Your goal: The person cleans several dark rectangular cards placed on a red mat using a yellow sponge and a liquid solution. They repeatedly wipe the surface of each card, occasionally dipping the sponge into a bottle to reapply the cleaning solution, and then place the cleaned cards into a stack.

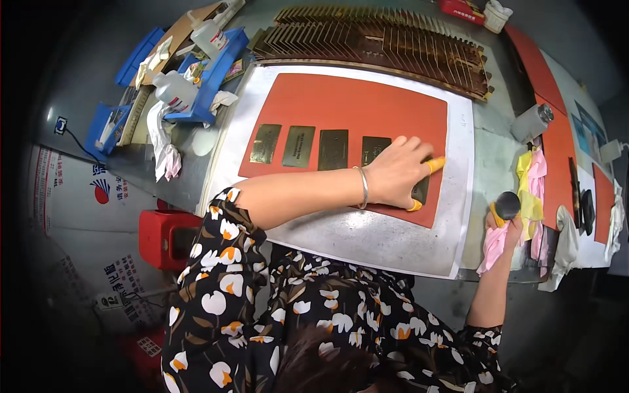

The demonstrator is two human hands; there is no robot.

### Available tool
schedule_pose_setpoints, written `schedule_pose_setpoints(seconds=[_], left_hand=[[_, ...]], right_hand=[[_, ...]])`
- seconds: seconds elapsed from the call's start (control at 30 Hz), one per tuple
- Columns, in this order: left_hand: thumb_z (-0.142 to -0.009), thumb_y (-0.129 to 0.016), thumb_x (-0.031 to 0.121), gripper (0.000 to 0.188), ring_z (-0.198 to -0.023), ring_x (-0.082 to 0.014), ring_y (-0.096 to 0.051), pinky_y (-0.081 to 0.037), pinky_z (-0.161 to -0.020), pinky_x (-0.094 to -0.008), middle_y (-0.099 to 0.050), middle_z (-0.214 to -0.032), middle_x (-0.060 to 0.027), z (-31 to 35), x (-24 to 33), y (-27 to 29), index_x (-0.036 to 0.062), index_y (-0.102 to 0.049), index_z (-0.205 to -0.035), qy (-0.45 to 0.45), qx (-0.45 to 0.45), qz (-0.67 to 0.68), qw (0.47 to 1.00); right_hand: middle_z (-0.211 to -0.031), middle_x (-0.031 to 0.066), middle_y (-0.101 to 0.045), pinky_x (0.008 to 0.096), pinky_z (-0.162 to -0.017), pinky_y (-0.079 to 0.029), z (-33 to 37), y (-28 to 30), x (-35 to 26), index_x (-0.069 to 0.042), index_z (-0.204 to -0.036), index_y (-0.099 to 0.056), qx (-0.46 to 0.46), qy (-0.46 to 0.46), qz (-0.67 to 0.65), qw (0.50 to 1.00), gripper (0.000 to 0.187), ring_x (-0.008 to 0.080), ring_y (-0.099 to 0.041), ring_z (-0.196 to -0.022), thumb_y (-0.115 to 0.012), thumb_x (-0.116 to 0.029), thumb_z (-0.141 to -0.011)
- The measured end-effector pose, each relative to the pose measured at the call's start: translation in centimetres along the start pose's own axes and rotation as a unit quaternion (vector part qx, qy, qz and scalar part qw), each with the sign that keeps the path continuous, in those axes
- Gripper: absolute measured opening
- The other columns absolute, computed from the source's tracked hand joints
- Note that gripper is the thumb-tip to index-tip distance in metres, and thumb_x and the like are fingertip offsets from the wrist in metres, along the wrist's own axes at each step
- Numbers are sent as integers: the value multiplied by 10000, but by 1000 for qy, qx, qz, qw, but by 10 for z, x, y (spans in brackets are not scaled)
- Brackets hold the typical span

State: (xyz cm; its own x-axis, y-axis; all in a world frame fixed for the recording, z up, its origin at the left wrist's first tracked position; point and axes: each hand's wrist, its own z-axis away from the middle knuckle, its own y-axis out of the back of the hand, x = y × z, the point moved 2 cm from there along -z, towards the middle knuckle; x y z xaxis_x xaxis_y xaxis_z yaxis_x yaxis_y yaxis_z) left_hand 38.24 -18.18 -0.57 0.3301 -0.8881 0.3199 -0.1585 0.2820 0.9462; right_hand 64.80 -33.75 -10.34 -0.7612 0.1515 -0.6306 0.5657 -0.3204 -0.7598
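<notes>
My left hand [400,170] reaches across a red-orange mat [354,98], with yellow finger covers on thumb and index finger. Its fingers close on the edges of a dark metal plate [420,190], mostly hidden beneath the hand. To its left lie several similar thin plates in a row, among them a dark plate [333,149], a greenish plate [299,146] and a shinier plate [265,143]. At the table's right front, my right hand [512,230] is closed around a dark round-ended object [507,205], its kind unclear. A pink cloth [493,249] hangs from that hand.
A slotted brass-coloured rack [373,46] stands behind the mat. Blue trays [213,78] with white bottles [175,90] sit at the left. A metal-topped bottle [532,123] and yellow and pink cloths [529,187] are at the right. A red stool [167,239] stands below left.
</notes>
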Motion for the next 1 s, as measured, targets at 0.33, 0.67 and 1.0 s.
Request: schedule_pose_setpoints(seconds=[0.33, 0.67, 1.0], left_hand=[[-594, -822, 364, 955, -1257, -362, -356, -243, -1069, -459, -395, -1306, -237, -2, -31, -13, -35, -349, -1320, 49, 114, 115, 986], [-498, -860, 392, 875, -1096, -337, -404, -312, -944, -419, -433, -1125, -165, 37, -41, 2, -22, -450, -1152, 173, 65, 25, 982], [-627, -735, 538, 930, -1024, -340, -562, -497, -787, -384, -508, -1131, -202, 24, -24, 48, -4, -419, -1314, 59, 13, 8, 998]], right_hand=[[-663, 59, -464, 282, -450, -307, -5, -20, 1, -40, -866, -502, 5, 43, 55, 998, 254, 152, -402, -498, -383, -244, -960], [-692, 36, -540, 267, -423, -366, 1, -33, -1, -69, -867, -562, 48, 47, 1, 998, 227, 132, -476, -499, -457, -255, -942], [-687, 14, -551, 272, -477, -420, -4, -7, -1, -105, -875, -565, 68, 10, 16, 998, 194, 138, -521, -551, -493, -273, -941]])
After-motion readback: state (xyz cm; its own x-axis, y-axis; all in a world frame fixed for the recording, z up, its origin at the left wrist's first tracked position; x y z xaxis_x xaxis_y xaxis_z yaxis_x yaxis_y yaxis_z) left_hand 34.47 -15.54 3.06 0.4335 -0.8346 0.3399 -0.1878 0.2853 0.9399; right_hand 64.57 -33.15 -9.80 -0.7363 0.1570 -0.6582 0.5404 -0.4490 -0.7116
